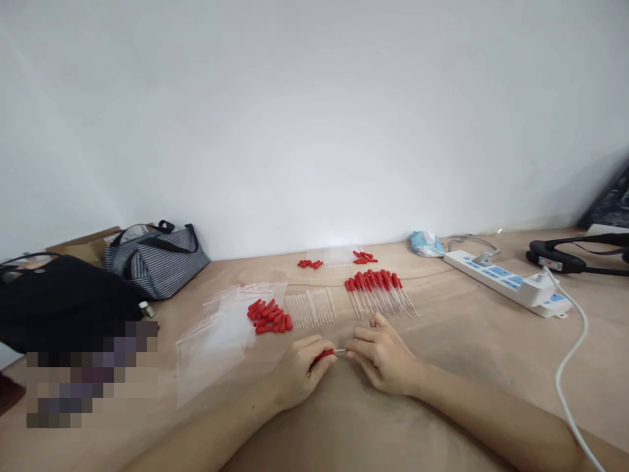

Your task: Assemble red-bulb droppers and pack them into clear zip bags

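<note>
My left hand [303,368] is closed round a red rubber bulb [324,356] near the front middle of the table. From the bulb a clear tube [340,352] runs right to my right hand [381,354], whose fingers pinch its other end. Beyond my left hand lie a pile of loose red bulbs [270,316] and a row of clear tubes [310,308]. Several tubes with red bulbs on them [378,288] lie side by side beyond my right hand.
Clear plastic bags [216,341] lie at left, near a striped bag [157,262] and a black bag [69,301]. More bulbs [309,264] and tubes lie by the wall. At right are a blue-white packet [426,244], a power strip [506,282], a white cable [560,373] and a black headset [555,255].
</note>
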A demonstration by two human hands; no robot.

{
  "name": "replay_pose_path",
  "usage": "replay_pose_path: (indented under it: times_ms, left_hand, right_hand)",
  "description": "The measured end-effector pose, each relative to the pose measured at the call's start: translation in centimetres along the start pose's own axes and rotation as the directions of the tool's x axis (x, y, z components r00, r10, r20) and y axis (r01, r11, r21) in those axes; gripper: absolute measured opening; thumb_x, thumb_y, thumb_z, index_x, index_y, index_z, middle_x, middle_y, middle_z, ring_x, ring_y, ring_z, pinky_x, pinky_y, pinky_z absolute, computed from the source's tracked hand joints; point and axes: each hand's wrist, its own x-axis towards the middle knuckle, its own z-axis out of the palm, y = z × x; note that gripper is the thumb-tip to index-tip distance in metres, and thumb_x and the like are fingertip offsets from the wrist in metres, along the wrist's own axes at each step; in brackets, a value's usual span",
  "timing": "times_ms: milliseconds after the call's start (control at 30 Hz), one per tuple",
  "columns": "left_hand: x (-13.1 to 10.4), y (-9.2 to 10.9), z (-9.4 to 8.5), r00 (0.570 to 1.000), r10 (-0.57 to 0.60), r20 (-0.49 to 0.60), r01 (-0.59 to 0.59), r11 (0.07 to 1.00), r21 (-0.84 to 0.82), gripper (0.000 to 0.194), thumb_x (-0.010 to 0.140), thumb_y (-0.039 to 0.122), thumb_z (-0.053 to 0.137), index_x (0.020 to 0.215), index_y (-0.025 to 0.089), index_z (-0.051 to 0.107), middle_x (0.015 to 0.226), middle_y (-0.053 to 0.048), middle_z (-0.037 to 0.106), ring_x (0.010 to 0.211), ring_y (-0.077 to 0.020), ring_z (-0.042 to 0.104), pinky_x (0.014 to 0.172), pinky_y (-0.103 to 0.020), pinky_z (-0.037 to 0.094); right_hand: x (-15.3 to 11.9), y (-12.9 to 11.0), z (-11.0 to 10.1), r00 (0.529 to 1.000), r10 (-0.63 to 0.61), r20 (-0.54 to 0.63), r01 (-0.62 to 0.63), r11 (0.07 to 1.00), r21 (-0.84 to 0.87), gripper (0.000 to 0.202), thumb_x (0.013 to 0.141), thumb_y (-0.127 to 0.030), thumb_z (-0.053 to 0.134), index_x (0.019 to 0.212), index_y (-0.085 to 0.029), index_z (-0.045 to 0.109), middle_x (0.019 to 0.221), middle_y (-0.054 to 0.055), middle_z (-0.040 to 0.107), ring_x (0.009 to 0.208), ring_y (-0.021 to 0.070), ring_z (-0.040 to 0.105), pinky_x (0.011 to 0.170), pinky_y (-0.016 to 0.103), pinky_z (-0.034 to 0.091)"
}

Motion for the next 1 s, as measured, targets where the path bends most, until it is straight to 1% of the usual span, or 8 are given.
replay_pose_path:
  times_ms: [167,267,367,467,567,667,800,1000]
  left_hand:
    - [-0.1,-1.0,-0.3,0.993,-0.113,-0.044,0.113,0.994,-0.007,0.021,0.080,0.023,0.046,0.100,0.019,0.052,0.090,-0.004,0.055,0.074,-0.0150,0.052,0.067,-0.025,0.042]
    - [-0.3,-1.7,-0.2,0.967,-0.239,-0.086,0.240,0.971,0.002,0.026,0.077,0.022,0.049,0.102,0.018,0.047,0.082,-0.002,0.053,0.065,-0.0134,0.050,0.061,-0.025,0.041]
    - [-0.2,-1.9,-0.1,0.962,-0.272,-0.036,0.272,0.962,-0.009,0.023,0.076,0.020,0.048,0.098,0.017,0.046,0.066,0.004,0.049,0.055,-0.0115,0.046,0.056,-0.023,0.039]
    - [0.0,-1.7,-0.1,0.971,-0.239,0.005,0.239,0.971,-0.008,0.013,0.076,0.020,0.047,0.089,0.018,0.051,0.062,0.004,0.048,0.056,-0.0114,0.047,0.056,-0.022,0.037]
    - [0.2,-1.6,-0.2,0.975,-0.220,0.026,0.221,0.975,-0.012,0.010,0.077,0.019,0.046,0.080,0.017,0.055,0.061,0.003,0.049,0.059,-0.0119,0.048,0.056,-0.022,0.037]
    - [0.2,-1.6,-0.3,0.975,-0.222,0.028,0.222,0.975,-0.007,0.012,0.077,0.020,0.046,0.081,0.017,0.056,0.061,0.003,0.050,0.058,-0.0117,0.048,0.056,-0.021,0.038]
    - [0.2,-1.4,-0.4,0.974,-0.224,0.035,0.224,0.975,0.001,0.012,0.077,0.019,0.046,0.081,0.016,0.057,0.062,0.002,0.051,0.059,-0.0118,0.048,0.056,-0.021,0.038]
    - [0.3,-1.3,-0.5,0.970,-0.241,0.035,0.241,0.971,0.004,0.012,0.076,0.018,0.047,0.082,0.017,0.057,0.063,0.002,0.053,0.060,-0.0121,0.049,0.056,-0.021,0.038]
  right_hand:
    - [0.2,0.9,-0.4,0.999,0.041,0.004,-0.039,0.984,-0.174,0.018,0.079,-0.021,0.045,0.068,-0.018,0.059,0.068,0.003,0.058,0.068,0.0151,0.045,0.062,0.031,0.020]
    - [0.2,2.8,-1.0,0.961,0.255,-0.106,-0.272,0.940,-0.204,0.020,0.080,-0.020,0.043,0.072,-0.018,0.061,0.071,0.004,0.060,0.070,0.0156,0.048,0.064,0.030,0.022]
    - [0.4,5.7,-1.6,0.797,0.543,-0.263,-0.585,0.803,-0.113,0.019,0.080,-0.024,0.042,0.083,-0.020,0.060,0.074,0.003,0.063,0.073,0.0159,0.053,0.067,0.029,0.024]
    - [0.6,8.0,-1.5,0.620,0.721,-0.309,-0.769,0.637,-0.059,0.019,0.079,-0.028,0.043,0.089,-0.019,0.057,0.069,0.000,0.063,0.068,0.0162,0.055,0.067,0.029,0.024]
    - [0.8,9.2,-0.6,0.549,0.786,-0.285,-0.832,0.547,-0.094,0.016,0.078,-0.028,0.044,0.086,-0.019,0.055,0.067,0.000,0.063,0.067,0.0165,0.056,0.065,0.029,0.024]
    - [0.9,9.5,0.2,0.550,0.798,-0.248,-0.835,0.527,-0.158,0.014,0.077,-0.028,0.046,0.082,-0.019,0.055,0.068,0.002,0.063,0.068,0.0172,0.057,0.064,0.028,0.023]
    - [0.8,9.4,0.3,0.596,0.758,-0.266,-0.803,0.569,-0.177,0.015,0.076,-0.030,0.046,0.079,-0.020,0.057,0.072,0.002,0.064,0.069,0.0178,0.056,0.064,0.029,0.023]
    - [2.3,6.8,0.6,0.732,0.633,-0.251,-0.675,0.725,-0.140,0.019,0.078,-0.028,0.043,0.073,-0.020,0.060,0.073,0.002,0.065,0.075,0.0167,0.056,0.069,0.030,0.023]
